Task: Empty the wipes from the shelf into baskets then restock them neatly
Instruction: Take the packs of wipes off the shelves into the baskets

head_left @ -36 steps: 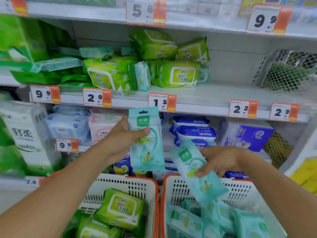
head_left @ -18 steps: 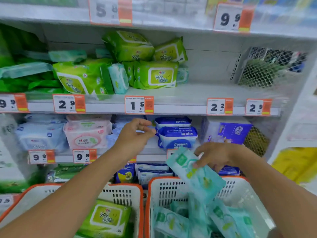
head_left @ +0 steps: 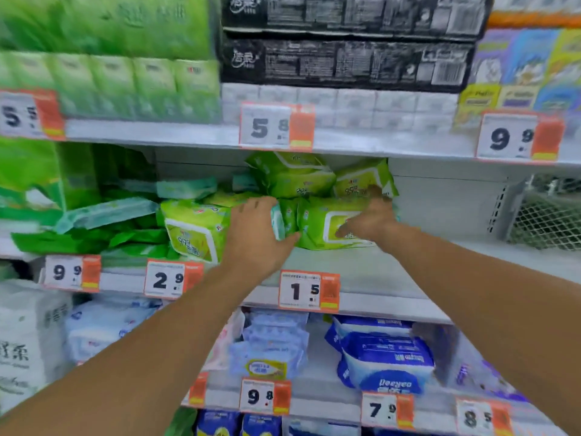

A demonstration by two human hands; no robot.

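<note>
Both arms stretched up from the lower corners of the frame to the middle shelf (head_left: 361, 272) at centre. Left hand (head_left: 256, 232) laid against the pile of green wipes packs (head_left: 292, 177), fingers spread wide over a slim teal pack (head_left: 277, 221) standing on edge, thumb pointing right beneath it; no closed grip visible. Right hand (head_left: 372, 220) resting on the front of a large green pack (head_left: 317, 226) lying flat, fingers extended toward the left across its label, nothing pinched. Another green pack (head_left: 195, 231) tilted just left of the left hand, above the 2.9 price tag (head_left: 173, 280). More green packs heaped behind, reaching up under the shelf above. Bare shelf surface to the right of the pile, wire mesh (head_left: 547, 215) at the far right edge. 1.5 price tag (head_left: 309, 291) directly below the hands. Blue and white packs (head_left: 386, 360) on the shelf below, lower centre. Picture blurred, so finer finger contact hard to judge.
</note>
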